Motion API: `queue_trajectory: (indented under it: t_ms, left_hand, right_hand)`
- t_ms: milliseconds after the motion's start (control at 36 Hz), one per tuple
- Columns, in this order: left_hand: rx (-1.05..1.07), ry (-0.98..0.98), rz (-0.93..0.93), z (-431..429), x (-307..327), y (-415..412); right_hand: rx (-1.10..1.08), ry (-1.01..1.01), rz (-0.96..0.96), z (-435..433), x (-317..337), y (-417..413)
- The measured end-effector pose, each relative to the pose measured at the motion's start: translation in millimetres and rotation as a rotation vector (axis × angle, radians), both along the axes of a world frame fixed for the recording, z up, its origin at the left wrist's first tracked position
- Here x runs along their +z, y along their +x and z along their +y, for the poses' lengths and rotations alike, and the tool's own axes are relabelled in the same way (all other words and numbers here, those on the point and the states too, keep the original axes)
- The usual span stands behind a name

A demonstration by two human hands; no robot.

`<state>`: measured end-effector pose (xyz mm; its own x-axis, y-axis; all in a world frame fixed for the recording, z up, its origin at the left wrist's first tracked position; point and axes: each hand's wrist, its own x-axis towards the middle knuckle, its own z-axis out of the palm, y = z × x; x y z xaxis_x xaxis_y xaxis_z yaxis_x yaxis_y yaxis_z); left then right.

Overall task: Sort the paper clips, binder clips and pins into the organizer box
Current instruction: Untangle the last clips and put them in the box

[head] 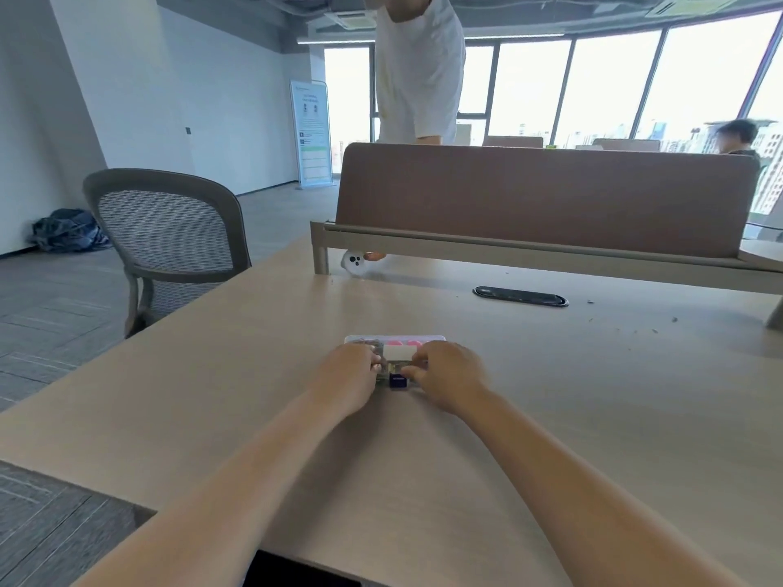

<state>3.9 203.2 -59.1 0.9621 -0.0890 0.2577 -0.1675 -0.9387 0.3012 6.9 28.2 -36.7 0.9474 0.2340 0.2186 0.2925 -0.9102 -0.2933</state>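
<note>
Office w/ big windows; light wood desk (551,396) fills the foreground, brown divider (542,197) at its far edge. 1 clear organizer box (438,340) sits mid-desk, long axis running left-right, approx. parallel to the divider. 2 grips cover its near half. The left grip (351,374) is on the box's left end and the right grip (449,377) on its right end. Both have fingers curled onto the box, but can't tell if either pinches anything.

Visible between them:
- 2 pink pieces (402,343) in the far row
- 1 white patch (398,353)
- 1 dark purple piece (398,381) at the near edge

Grey contents at far left are too blurred to ID. Compartment walls are hard to make out.

1 mesh chair (169,235) stands left of the desk.
</note>
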Motion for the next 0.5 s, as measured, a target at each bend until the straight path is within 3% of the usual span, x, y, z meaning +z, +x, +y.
queue_trajectory:
  t_ms: [500]
  left_hand:
    - [0.056, 0.167, 0.006, -15, -5, 3]
  right_hand:
    - [-0.003, -0.16, -0.164, 11, -15, 0]
